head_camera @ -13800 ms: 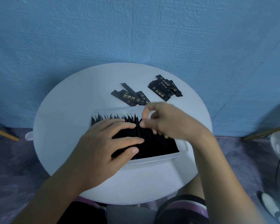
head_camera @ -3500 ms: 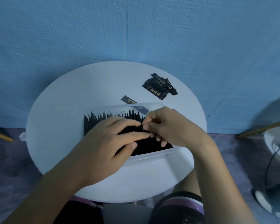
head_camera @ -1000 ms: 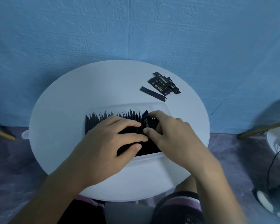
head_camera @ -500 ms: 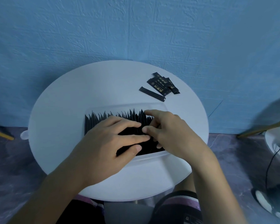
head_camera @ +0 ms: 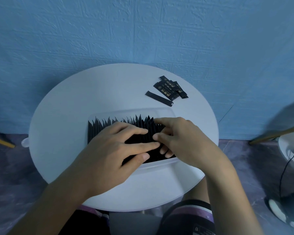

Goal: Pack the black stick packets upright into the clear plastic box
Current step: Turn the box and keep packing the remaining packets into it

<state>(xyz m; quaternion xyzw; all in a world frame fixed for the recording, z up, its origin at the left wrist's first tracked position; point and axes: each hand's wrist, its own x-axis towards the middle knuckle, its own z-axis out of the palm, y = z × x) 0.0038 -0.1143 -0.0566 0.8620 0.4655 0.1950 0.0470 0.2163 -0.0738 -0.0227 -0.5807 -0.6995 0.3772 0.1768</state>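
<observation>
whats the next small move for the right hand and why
Probably reach the right hand to the lone packet beyond the clear box: its fingers are at the end of the packed row, which the left hand presses flat-fingered.

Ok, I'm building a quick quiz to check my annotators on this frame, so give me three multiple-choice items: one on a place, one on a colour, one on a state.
1. Where do the loose packets lie relative to the clear box?
A. inside it
B. on the table beyond it, to the right
C. on the floor

2. What colour is the table top?
A. red
B. white
C. green

3. How do the packets in the box sit?
A. upright on edge, in a row
B. flat in one stack
C. rolled up

Key: 1 B, they lie on the bare top past the box's far right corner; 2 B, the round top is white; 3 A, their edges point up beside the left hand, which presses on them.
</observation>
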